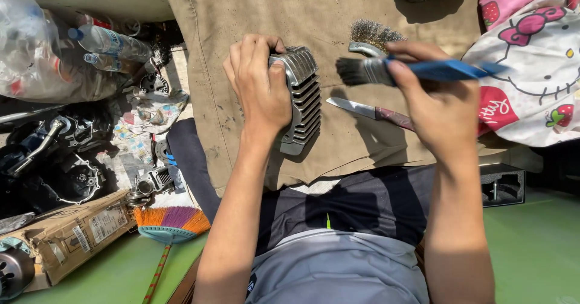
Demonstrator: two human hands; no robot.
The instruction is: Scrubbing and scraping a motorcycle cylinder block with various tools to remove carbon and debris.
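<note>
My left hand (pixel 260 86) grips a finned grey metal engine cylinder (pixel 302 102) from its left side, holding it on its edge on a tan cloth (pixel 254 14). In my right hand (pixel 438 99) is a paintbrush with a blue handle (pixel 417 70); its dark bristles point left and hover just right of the cylinder's fins. A knife with a reddish handle (pixel 371 111) lies on the cloth under the brush. Behind the brush rests a wire brush (pixel 370 37).
Dark engine parts (pixel 60 159) and plastic bottles (pixel 112 44) crowd the left side. A cardboard box (pixel 72 234) and a small colourful broom (pixel 169 222) lie on the green floor. A patterned white and pink fabric (pixel 531 68) sits at right, a black block (pixel 502 184) below it.
</note>
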